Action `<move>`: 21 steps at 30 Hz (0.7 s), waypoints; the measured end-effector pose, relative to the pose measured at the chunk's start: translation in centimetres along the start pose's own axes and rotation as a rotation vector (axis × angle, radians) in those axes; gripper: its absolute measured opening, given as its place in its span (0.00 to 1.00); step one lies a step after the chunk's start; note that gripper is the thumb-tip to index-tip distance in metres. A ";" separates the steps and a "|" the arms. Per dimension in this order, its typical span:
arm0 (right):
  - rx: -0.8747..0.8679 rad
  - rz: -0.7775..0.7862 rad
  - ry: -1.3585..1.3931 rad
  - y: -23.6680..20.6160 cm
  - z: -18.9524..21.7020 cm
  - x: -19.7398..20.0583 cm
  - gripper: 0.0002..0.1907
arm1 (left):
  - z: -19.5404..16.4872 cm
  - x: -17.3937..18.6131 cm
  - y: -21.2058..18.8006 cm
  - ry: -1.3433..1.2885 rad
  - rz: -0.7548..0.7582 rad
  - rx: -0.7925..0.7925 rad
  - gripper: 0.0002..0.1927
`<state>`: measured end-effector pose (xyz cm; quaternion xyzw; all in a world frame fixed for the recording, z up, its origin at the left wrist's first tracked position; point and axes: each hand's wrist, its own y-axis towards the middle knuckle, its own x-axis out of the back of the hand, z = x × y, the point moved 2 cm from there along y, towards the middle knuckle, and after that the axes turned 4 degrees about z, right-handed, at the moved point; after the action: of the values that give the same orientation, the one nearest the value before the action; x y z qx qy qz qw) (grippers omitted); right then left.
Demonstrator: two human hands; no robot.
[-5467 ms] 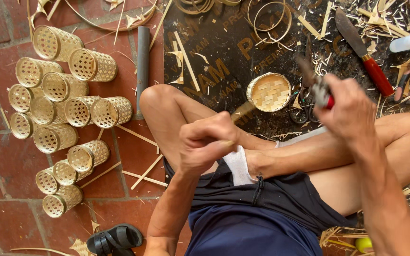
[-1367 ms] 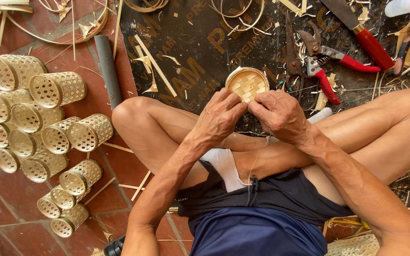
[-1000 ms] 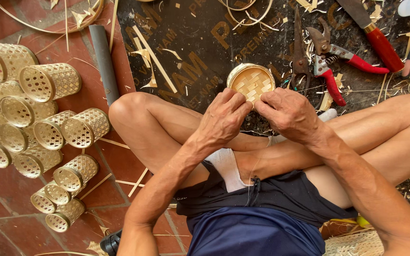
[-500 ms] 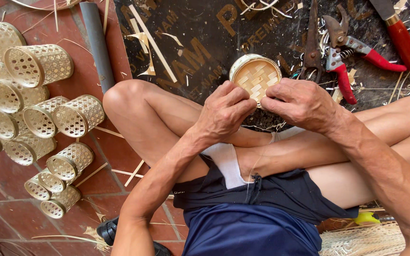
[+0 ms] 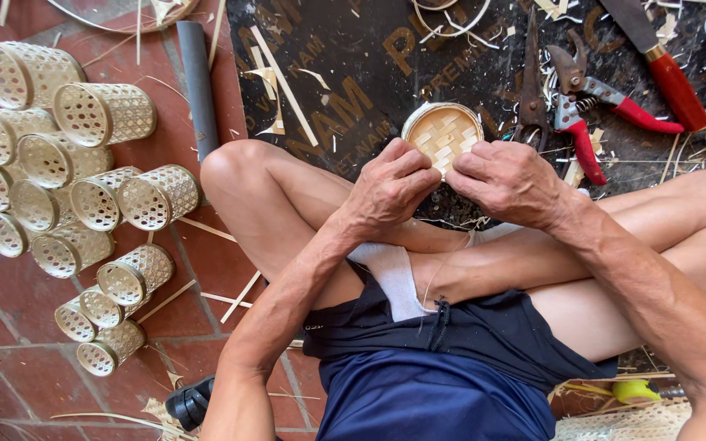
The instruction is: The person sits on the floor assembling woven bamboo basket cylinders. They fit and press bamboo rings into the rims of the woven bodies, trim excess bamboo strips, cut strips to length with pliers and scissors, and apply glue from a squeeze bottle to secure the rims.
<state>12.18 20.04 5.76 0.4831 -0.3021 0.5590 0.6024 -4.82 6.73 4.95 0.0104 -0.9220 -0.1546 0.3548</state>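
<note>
Left hand [image 5: 390, 181] and right hand [image 5: 507, 178] both pinching round woven bamboo cup [image 5: 442, 135], fingers curled on its near rim, red-handled pliers [image 5: 586, 102] just right

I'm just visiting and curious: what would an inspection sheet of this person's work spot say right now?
Surface: red brick floor with a dark printed mat ahead of the crossed legs.
Job's things: small round woven basket, its plaited bottom facing the camera.
Clutter: pile of woven cylinders lying on their sides, grey pipe, red-handled pruners, red-handled knife, dark shears, bamboo strips and shavings.
Hands: left hand and right hand both grip the basket's near rim.
Cables: nothing seen.
Surroundings: dark object by the left elbow; kind unclear.
</note>
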 end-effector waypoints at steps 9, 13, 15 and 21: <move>-0.001 0.000 0.109 0.0 -0.2 0.1 0.13 | -0.2 -0.3 0.0 -0.005 -0.029 -0.004 0.08; -0.046 0.019 0.142 0.1 -0.2 0.2 0.12 | -0.3 -0.3 0.1 0.006 -0.041 -0.002 0.08; -0.105 0.027 0.188 0.3 -0.2 0.2 0.08 | -0.3 -0.2 0.2 0.020 -0.048 -0.011 0.09; -0.199 0.105 0.235 1.2 -0.4 0.3 0.05 | -0.6 -0.6 0.2 0.071 -0.080 0.025 0.11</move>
<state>10.97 20.43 6.14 0.3358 -0.3084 0.6097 0.6484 -3.98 6.83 5.04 0.0572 -0.9096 -0.1567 0.3806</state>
